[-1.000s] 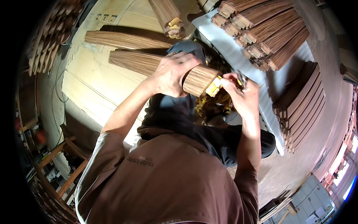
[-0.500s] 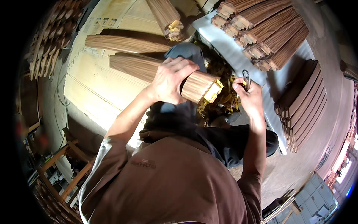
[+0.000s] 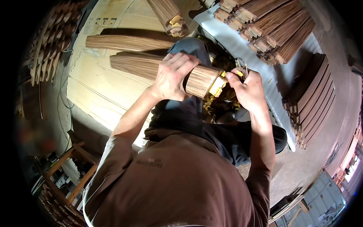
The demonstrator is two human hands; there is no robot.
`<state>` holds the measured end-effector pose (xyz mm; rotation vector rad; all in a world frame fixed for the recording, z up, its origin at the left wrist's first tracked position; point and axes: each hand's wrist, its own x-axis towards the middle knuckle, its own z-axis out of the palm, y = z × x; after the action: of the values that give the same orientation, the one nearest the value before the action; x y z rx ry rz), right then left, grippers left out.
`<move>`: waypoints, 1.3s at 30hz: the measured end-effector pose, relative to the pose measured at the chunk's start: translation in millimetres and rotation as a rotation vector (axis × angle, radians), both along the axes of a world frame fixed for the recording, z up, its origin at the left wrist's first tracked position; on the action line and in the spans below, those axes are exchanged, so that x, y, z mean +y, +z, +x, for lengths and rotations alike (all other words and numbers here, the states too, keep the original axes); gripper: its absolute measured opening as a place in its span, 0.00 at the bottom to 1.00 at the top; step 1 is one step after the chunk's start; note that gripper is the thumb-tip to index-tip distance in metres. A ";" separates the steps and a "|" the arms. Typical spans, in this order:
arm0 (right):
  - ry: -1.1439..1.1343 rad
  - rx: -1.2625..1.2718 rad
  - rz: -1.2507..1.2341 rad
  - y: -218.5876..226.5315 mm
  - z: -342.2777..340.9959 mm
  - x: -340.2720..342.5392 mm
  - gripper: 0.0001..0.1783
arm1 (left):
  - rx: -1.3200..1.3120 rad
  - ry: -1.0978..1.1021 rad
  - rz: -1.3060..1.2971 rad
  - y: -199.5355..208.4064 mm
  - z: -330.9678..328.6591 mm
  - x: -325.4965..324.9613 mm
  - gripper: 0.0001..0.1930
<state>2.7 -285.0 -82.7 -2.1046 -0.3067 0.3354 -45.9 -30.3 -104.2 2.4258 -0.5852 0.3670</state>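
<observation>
My left hand (image 3: 173, 76) is wrapped over a dark-striped wooden piece (image 3: 204, 81), long and curved, which rests across my leg. Bits of yellow tape (image 3: 218, 85) cover the stepped end of that piece. At this taped end is my right hand (image 3: 247, 89), its thumb and forefinger pinched at the edge of the tape. Tucked in the same hand, a small metal tool with a looped end (image 3: 241, 65) sticks up past the fingers; its exact kind cannot be made out. Whether the fingertips grip the tape is not clear.
Similar wooden pieces (image 3: 128, 42) lie on the cardboard (image 3: 87, 83) to the left, another (image 3: 166, 15) farther off. Stacked wooden parts (image 3: 272, 30) sit on a pale sheet (image 3: 261, 73) at right, beside a row of curved slats (image 3: 312, 98). Yellow scraps (image 3: 213, 109) fill the space below my hands.
My right hand has moved left, from beside the wooden piece to its taped end, carrying the small tool. My left hand keeps its hold with barely any movement.
</observation>
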 end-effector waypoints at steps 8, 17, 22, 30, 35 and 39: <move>-0.131 0.145 0.184 -6.4 -20.2 -13.7 0.13 | -0.064 0.033 -0.001 -4.6 -0.2 1.9 0.37; 0.097 -0.038 -0.140 26.2 2.7 14.6 0.10 | -0.063 0.025 0.014 -2.3 -3.5 2.3 0.37; -0.214 -0.198 -0.098 1.5 -24.7 1.8 0.14 | -0.050 -0.008 -0.010 -6.2 -1.0 4.8 0.40; -0.272 -0.221 0.033 11.9 -70.0 36.7 0.10 | -0.057 0.022 -0.003 -5.5 -0.8 3.2 0.39; -0.045 -0.691 0.020 1.9 -72.5 40.5 0.11 | 0.001 -0.013 -0.027 -6.6 0.2 5.4 0.41; 0.145 -0.811 -0.002 -2.7 -75.0 31.2 0.11 | 0.048 -0.028 -0.037 -10.1 4.4 7.6 0.41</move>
<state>-72.3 -253.8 -85.4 -2.1357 -0.9279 -0.4606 -41.5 -22.7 -114.3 2.3818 -0.5863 0.3045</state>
